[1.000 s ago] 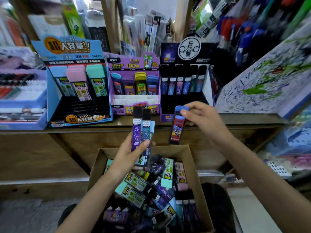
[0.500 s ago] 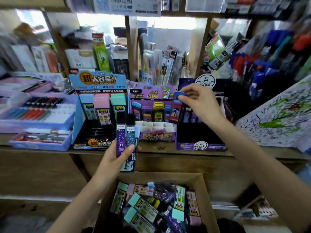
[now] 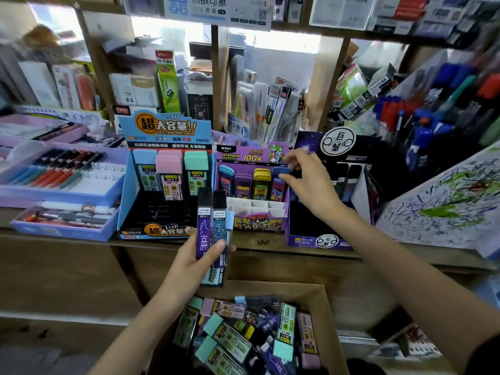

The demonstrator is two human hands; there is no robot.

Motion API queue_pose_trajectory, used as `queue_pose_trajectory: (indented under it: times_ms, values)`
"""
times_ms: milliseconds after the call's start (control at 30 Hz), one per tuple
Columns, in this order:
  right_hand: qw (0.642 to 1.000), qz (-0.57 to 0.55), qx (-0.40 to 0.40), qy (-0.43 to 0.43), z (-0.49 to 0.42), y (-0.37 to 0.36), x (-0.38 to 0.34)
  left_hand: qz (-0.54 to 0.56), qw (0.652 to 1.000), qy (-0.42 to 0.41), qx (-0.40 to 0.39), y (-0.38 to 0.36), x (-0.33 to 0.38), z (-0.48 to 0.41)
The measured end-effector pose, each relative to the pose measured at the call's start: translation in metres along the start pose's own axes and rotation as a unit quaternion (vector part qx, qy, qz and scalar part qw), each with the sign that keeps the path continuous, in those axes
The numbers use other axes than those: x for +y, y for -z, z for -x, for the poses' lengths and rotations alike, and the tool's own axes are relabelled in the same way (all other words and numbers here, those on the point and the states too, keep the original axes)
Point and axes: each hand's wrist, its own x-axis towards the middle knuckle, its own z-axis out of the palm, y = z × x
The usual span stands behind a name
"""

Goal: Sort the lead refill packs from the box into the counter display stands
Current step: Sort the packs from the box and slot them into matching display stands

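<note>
One blue pack (image 3: pixel 278 188) has travelled in the last second from above the box (image 3: pixel 324 307) into the purple stand (image 3: pixel 257 223). It now stands in the stand's back row, at the right end, beside a yellow pack (image 3: pixel 261 185). I judge this pack almost sorted, with only the release remaining. The right grip (image 3: pixel 305 185) is narrow and pinches the blue pack's cap. In front of the stand, the left grip (image 3: pixel 194 263) holds three packs (image 3: pixel 213 226) upright. Many more wait in the box below the stand.
</note>
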Motion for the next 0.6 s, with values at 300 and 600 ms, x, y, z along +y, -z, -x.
queue_pose_trajectory:
  times_ms: [300,600]
  values:
    - [0.993,0.084,0.046,0.071,0.015,0.001,-0.01,0.008,1.0,0.0,-0.004,-0.001,-0.001,0.001]
    - [0.93,-0.268,-0.219,-0.125,0.041,-0.018,-0.081,0.018,0.999,0.001,-0.037,-0.006,0.005,0.003]
